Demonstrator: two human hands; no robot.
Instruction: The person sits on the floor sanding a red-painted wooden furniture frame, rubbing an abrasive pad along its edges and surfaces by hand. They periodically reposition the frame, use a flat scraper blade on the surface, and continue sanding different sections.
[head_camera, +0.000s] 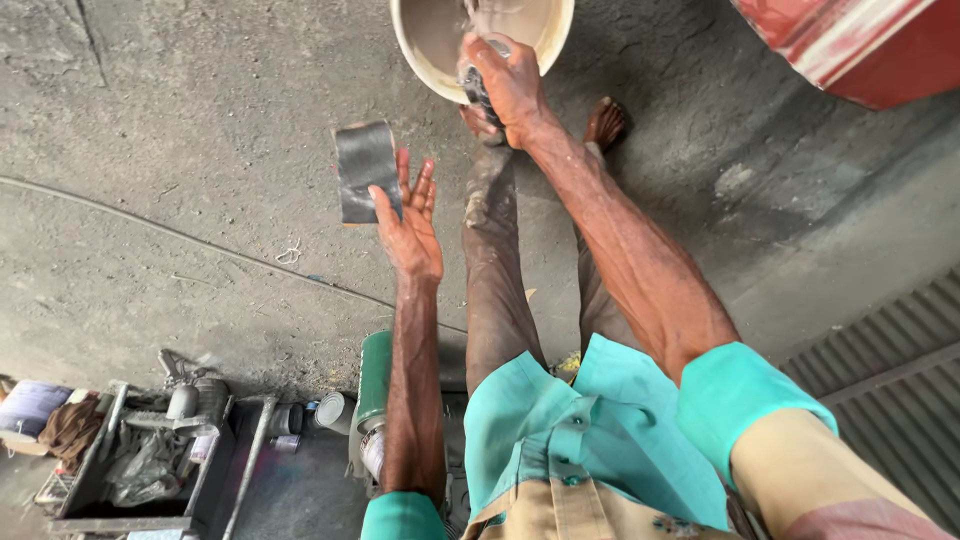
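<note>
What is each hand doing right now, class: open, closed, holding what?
Left hand: open, fingers spread, thumb pinching a dark grey sheet.
Right hand: closed around a dark round object at the rim of the pale bowl.

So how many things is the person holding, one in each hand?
2. The left hand pinches a dark grey abrasive sheet by its lower edge; the right hand grips a small dark part inside the cream bowl, mostly hidden.
</note>
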